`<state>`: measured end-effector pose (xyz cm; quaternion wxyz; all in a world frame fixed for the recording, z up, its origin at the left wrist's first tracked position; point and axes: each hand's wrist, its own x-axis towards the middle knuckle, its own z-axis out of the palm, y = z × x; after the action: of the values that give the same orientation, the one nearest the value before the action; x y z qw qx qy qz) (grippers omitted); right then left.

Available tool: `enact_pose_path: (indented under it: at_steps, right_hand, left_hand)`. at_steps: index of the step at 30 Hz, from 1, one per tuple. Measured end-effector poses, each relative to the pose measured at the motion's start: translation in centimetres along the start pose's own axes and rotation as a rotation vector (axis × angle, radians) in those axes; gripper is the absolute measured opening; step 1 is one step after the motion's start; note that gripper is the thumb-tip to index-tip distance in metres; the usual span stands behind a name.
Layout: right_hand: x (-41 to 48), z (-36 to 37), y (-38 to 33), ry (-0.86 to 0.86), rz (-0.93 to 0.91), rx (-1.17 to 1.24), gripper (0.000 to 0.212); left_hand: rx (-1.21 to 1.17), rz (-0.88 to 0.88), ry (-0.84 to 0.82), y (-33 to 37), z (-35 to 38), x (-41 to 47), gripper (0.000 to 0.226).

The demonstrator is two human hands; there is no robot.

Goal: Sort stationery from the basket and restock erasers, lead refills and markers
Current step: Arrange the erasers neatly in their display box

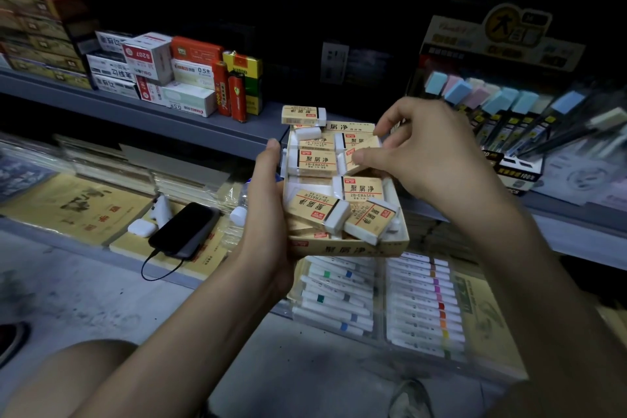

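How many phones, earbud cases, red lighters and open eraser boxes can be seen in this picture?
Phone: 1
Earbud case: 1
Red lighters: 2
Open eraser box: 1
Total: 5

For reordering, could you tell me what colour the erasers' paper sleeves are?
Pale tan paper sleeves on white block erasers; head view.

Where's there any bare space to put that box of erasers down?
Bare shelf shows between the lighters and the refill display, behind the box. Floor below the phone is bare too. Markers and paper pads lie packed edge to edge.
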<state>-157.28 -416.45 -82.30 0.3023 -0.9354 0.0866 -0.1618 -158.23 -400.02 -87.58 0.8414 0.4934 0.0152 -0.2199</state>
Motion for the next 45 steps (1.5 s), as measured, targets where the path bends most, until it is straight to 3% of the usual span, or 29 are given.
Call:
enact_pose_path:
  at_steps: [11,15,22,28,30,33,36,40,42,45]
  right_hand:
    - [-0.1,0.4,0.0,-0.078,-0.071,-0.152,0.013]
    - [1.4,0.5,-1.5,-0.002,-0.186,-0.119,0.010]
    - [4.5,3.1,-3.0,-0.110,-0.226,-0.224,0.055]
    - [5.1,3.3,-2.6,-0.159,-0.202,-0.185,0.027]
    - [4.9,2.7,-2.4,-0.085,-0.198,-0.081,0.027]
    - [4.1,1.5,-1.9,0.004,-0.130,0.311,0.030]
    - [3.1,-0.1,-1.4,-0.072,-0.044,0.720,0.032]
    - [1.9,-1.6,-1.3,-0.194,0.070,1.074,0.032]
    - [1.4,-2.0,-1.3,-0.225,0.111,1.085,0.031]
    - [0.9,-1.8,-0.7,-0.156,0.110,0.800,0.029]
  left_hand:
    - [0.051,-0.001,0.002,-0.1,-0.3,0.2,0.069]
    - [0.069,-0.011,-0.004,-0.1,-0.4,0.2,0.071]
    - [0.060,-0.022,-0.011,-0.1,-0.5,0.4,0.070]
    - [0.072,-0.034,-0.022,-0.1,-0.8,0.7,0.070]
    - [0.073,-0.036,-0.028,-0.1,-0.8,0.8,0.071]
    - [0.057,-0.035,-0.030,-0.1,-0.9,0.8,0.069]
    - [0.061,-0.027,-0.027,-0.2,-0.9,0.8,0.069]
    - [0.054,-0.010,-0.023,-0.3,-0.8,0.7,0.067]
    - [0.057,-0.005,-0.017,-0.4,-0.8,0.6,0.067]
    - [0.058,-0.001,-0.010,-0.4,-0.7,0.6,0.068]
